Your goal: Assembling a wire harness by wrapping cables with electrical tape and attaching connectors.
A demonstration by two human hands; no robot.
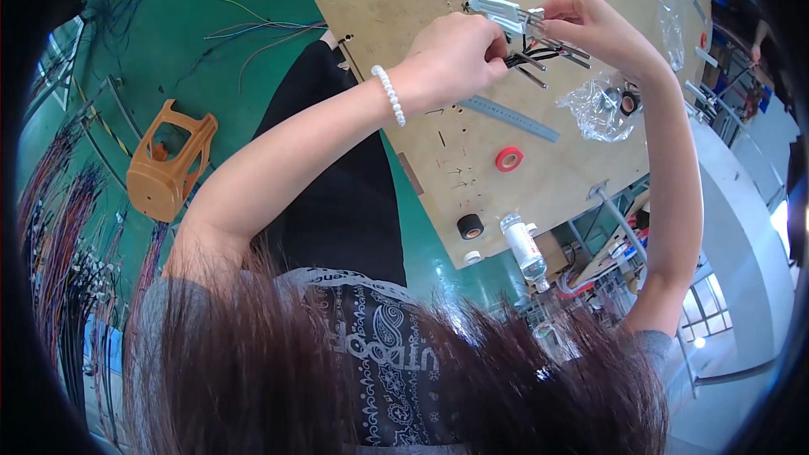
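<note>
Your left hand [459,55] was curled with its fingers folded in, grasping the black wires [549,53], which came out past your thumb to the right. The white connector [495,8] lay just beyond the knuckles of that hand, near the far side of the view, and to the left of your right fingertips, so it sat between your two hands and a little ahead of them. Your right hand [594,25] reached in from the right, thumb and fingers drawn together at the connector's right end; you could not tell from this view whether they pinched it or only touched it. Metal pins [534,78] stuck out to the right below the connector, among the wires, in the gap between your hands. All of this was above the wooden table [379,25]. Nearer to you than the wires lay the ruler [514,118], slanting, with the red tape [500,163] beyond its near side toward your body. The clear bag [594,109] lay below your right hand, to the left of that forearm. A white bracelet [389,96] circled your left wrist.
</note>
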